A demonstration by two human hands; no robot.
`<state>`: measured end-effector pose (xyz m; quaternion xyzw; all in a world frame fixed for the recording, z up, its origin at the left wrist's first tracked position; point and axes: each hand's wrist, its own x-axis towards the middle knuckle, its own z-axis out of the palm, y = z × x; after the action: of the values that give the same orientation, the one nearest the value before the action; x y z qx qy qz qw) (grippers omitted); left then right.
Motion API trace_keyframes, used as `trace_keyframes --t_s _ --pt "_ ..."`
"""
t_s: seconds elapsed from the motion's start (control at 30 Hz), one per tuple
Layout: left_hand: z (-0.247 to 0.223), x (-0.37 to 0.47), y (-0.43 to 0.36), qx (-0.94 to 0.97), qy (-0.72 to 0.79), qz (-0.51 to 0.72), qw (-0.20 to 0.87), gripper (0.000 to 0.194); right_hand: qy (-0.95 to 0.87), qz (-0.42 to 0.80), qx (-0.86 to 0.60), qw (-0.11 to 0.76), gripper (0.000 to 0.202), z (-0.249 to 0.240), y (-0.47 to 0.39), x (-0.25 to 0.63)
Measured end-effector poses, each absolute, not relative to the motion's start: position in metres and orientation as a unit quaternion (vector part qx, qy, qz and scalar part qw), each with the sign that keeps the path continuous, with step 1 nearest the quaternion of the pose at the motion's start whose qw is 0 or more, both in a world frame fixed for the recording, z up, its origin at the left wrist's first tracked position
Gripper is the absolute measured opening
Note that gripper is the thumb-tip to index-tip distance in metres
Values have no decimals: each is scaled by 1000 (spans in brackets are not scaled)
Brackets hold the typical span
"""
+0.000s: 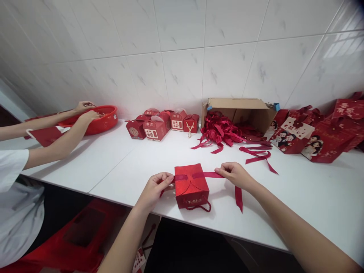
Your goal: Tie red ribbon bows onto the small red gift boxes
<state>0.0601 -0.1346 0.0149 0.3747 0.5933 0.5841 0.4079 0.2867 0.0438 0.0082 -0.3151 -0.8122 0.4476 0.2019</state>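
Observation:
A red gift box [192, 189] with gold lettering and a cord handle sits on the white table in front of me. A dark red ribbon [212, 174] runs across its top, passing through slots in the lid flaps. My left hand [157, 187] pinches the ribbon's left end close against the box's side. On the other side, my right hand [234, 174] pinches the ribbon a short way from the box and draws it out nearly straight. The ribbon's loose right tail hangs below that hand onto the table.
An open cardboard box [236, 103] spills a heap of red ribbons [218, 129] at the back. Several small red boxes [156, 129] stand left of it, several decorated red gift bags [324, 142] to the right. At far left, another person's hands [91, 115] reach into a red basin [105, 123].

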Motion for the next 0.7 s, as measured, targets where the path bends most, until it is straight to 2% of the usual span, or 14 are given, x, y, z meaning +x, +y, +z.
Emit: trace_keyframes --t_s 0.17,0.37,0.5,0.57,0.63,0.7 --pt "4 75 -129 379 606 581 389 49 -801 467 -305 219 58 5 38 282" --pt "2 72 -131 409 679 542 279 46 -800 443 -315 254 56 -6 29 272" --pt "2 67 -130 425 723 496 223 31 -805 422 -323 263 55 -9 29 271" --pt "3 67 -134 413 750 496 146 23 -798 400 -338 297 52 -4 30 276" --pt "7 69 -144 394 782 481 39 25 -771 371 -362 368 51 6 30 285" --pt "14 74 -157 403 803 440 -1 22 -744 370 -379 407 52 17 26 297"
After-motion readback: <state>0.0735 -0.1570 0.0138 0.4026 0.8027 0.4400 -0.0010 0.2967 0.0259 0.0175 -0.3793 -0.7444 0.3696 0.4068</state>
